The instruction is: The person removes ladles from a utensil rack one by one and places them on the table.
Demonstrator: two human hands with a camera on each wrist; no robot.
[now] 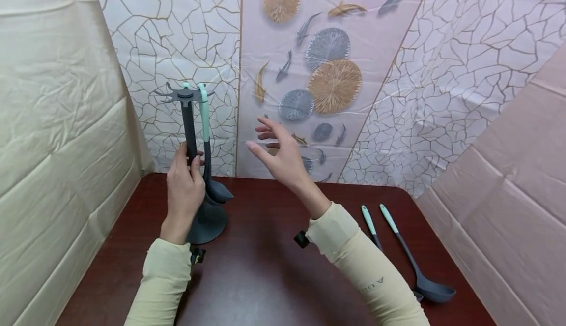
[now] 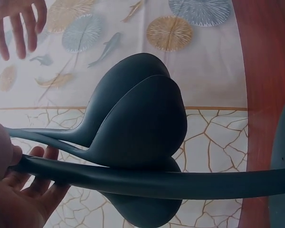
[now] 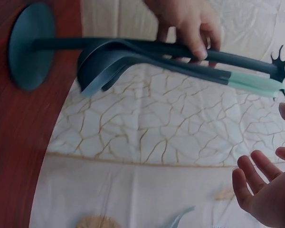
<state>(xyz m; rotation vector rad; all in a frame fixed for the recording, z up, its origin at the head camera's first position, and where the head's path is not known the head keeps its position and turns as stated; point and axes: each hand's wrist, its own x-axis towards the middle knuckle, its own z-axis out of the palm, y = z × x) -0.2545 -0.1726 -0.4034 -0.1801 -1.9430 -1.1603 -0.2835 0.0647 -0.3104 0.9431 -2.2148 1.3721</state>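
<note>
A dark grey utensil stand (image 1: 188,129) with a hooked top and a round base stands upright at the left of the table. My left hand (image 1: 183,188) grips its pole around mid-height, thumb on one side and fingers round the other. From the hooks hang utensils with mint-green handles (image 1: 205,114); their dark spoon-like heads (image 2: 142,123) crowd beside the pole in the left wrist view. My right hand (image 1: 285,156) is raised in the air to the right of the stand, holding nothing, fingers spread and gently bent. In the right wrist view the hand's palm (image 3: 270,199) faces the hooked end.
On the right of the dark red table (image 1: 261,277) lie a ladle (image 1: 409,252) with a mint handle and another mint-handled utensil (image 1: 368,220), partly hidden by my right sleeve (image 1: 367,262). Patterned cloth (image 1: 177,26) hangs behind the table and along both sides.
</note>
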